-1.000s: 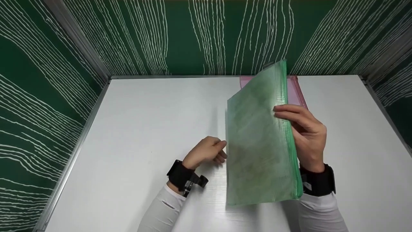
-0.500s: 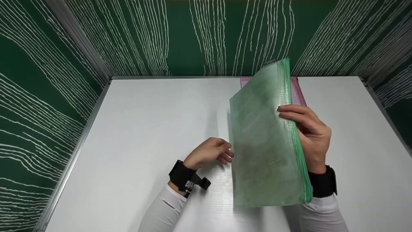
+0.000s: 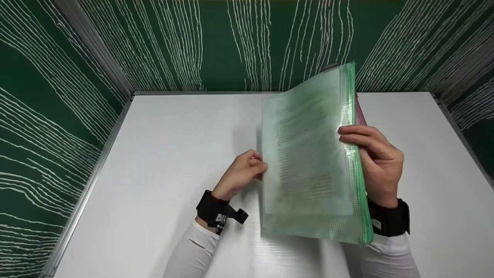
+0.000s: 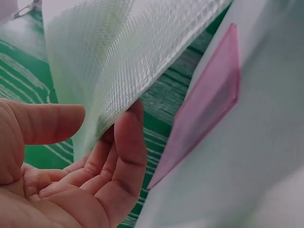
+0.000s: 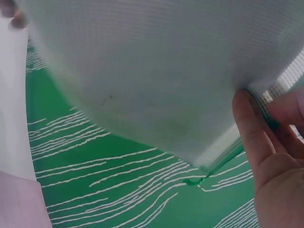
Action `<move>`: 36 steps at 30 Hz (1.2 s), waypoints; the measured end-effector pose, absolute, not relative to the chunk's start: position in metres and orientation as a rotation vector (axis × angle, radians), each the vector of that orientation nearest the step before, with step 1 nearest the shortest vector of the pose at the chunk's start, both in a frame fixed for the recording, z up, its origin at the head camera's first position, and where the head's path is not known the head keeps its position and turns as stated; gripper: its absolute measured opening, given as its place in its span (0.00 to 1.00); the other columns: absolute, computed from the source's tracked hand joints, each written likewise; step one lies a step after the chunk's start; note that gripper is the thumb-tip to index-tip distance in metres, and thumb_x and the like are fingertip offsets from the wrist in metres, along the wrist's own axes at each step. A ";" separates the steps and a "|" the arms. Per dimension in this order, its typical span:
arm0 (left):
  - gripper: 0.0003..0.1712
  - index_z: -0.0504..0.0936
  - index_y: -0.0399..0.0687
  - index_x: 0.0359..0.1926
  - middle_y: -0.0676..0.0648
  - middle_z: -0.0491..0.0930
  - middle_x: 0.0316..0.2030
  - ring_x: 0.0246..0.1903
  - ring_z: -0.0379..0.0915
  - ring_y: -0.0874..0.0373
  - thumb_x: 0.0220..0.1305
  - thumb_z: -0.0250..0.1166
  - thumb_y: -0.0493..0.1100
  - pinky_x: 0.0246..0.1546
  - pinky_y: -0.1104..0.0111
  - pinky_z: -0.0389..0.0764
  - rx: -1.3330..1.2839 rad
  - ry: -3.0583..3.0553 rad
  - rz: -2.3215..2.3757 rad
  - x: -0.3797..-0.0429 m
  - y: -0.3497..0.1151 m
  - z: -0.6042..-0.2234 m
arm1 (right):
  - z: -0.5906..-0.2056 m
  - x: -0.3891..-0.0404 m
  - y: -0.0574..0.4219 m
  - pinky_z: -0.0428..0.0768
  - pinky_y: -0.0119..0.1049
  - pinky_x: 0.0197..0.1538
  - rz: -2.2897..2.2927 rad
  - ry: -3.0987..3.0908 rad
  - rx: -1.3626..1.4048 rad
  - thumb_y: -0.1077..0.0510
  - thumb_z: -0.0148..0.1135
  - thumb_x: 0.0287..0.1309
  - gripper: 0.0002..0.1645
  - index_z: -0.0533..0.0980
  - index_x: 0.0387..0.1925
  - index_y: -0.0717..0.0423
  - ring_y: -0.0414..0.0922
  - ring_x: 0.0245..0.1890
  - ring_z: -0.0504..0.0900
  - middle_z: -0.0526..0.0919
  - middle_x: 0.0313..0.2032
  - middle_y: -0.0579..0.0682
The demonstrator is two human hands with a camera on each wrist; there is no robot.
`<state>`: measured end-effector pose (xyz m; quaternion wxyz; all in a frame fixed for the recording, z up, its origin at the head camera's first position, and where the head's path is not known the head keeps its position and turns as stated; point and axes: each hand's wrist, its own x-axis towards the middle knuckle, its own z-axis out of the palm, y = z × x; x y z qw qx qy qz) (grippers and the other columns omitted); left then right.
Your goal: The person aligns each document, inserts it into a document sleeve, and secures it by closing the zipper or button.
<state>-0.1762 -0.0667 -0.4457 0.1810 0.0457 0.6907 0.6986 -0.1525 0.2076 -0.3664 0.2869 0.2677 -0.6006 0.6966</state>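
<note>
A translucent green mesh zip pouch stands upright above the table, its green zipper edge along the right. My right hand grips that zipper edge, with fingers on the near face; in the right wrist view the thumb and fingers pinch it. At the pouch's left edge is my left hand, its thumb overlapping the near face. In the left wrist view the pouch's edge passes between thumb and curled fingers. A paler rectangle shows through the mesh.
A pink pouch lies on the white table behind the green one, mostly hidden in the head view; the left wrist view shows more of the pink pouch. Green walls with white wavy lines enclose the table's back and sides.
The green pouch has turned to face the head camera more, its left edge swinging left and covering more of the pink pouch. My left hand rose slightly and took its edge; my right hand shifted right.
</note>
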 end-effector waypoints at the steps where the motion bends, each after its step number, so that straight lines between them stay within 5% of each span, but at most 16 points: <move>1: 0.06 0.71 0.39 0.44 0.52 0.75 0.27 0.28 0.73 0.62 0.72 0.61 0.31 0.34 0.71 0.78 0.123 1.973 1.989 -0.177 -0.069 -0.443 | -0.366 -0.153 0.208 0.78 0.34 0.55 1.851 -1.622 0.704 0.80 0.49 0.66 0.12 0.79 0.34 0.86 0.52 0.50 0.83 0.86 0.45 0.66; 6: 0.08 0.69 0.42 0.46 0.52 0.73 0.25 0.24 0.67 0.62 0.73 0.61 0.31 0.27 0.72 0.67 0.119 2.093 2.044 -0.177 -0.083 -0.432 | -0.370 -0.156 0.213 0.77 0.36 0.56 1.868 -1.709 0.669 0.79 0.45 0.70 0.16 0.80 0.35 0.86 0.53 0.50 0.83 0.86 0.45 0.66; 10: 0.09 0.71 0.39 0.50 0.43 0.86 0.34 0.28 0.80 0.59 0.73 0.60 0.30 0.28 0.70 0.74 0.116 2.169 2.113 -0.178 -0.091 -0.427 | -0.380 -0.163 0.219 0.77 0.36 0.55 1.903 -1.791 0.641 0.77 0.48 0.71 0.15 0.80 0.37 0.83 0.54 0.52 0.82 0.85 0.48 0.66; 15: 0.11 0.72 0.37 0.53 0.35 0.87 0.42 0.37 0.86 0.54 0.72 0.59 0.28 0.34 0.68 0.79 0.146 2.241 2.211 -0.178 -0.099 -0.422 | -0.387 -0.168 0.224 0.79 0.33 0.55 1.990 -1.854 0.596 0.75 0.52 0.71 0.13 0.79 0.50 0.79 0.52 0.57 0.82 0.81 0.56 0.65; 20: 0.13 0.72 0.34 0.56 0.34 0.86 0.43 0.41 0.86 0.52 0.72 0.60 0.28 0.38 0.69 0.80 0.242 2.319 2.284 -0.175 -0.106 -0.417 | -0.387 -0.170 0.223 0.83 0.32 0.51 2.150 -1.879 0.559 0.79 0.56 0.66 0.32 0.68 0.70 0.68 0.49 0.56 0.84 0.70 0.69 0.63; 27: 0.13 0.73 0.32 0.54 0.35 0.85 0.38 0.36 0.82 0.57 0.71 0.60 0.26 0.35 0.72 0.76 0.263 2.435 2.319 -0.173 -0.112 -0.414 | -0.391 -0.173 0.220 0.83 0.30 0.50 2.218 -2.033 0.493 0.82 0.56 0.61 0.44 0.57 0.76 0.65 0.45 0.54 0.85 0.64 0.72 0.59; 31: 0.13 0.73 0.32 0.54 0.34 0.85 0.38 0.34 0.82 0.57 0.71 0.59 0.25 0.34 0.71 0.78 0.231 2.454 2.362 -0.174 -0.115 -0.414 | -0.393 -0.175 0.220 0.83 0.30 0.50 2.147 -2.209 0.446 0.77 0.61 0.62 0.45 0.56 0.77 0.64 0.42 0.52 0.86 0.66 0.71 0.57; 36: 0.13 0.73 0.32 0.55 0.33 0.86 0.41 0.37 0.85 0.54 0.72 0.59 0.25 0.37 0.69 0.80 0.177 2.483 2.420 -0.174 -0.118 -0.411 | -0.396 -0.178 0.218 0.85 0.31 0.46 2.048 -2.450 0.465 0.72 0.64 0.65 0.36 0.64 0.72 0.67 0.41 0.44 0.89 0.83 0.54 0.53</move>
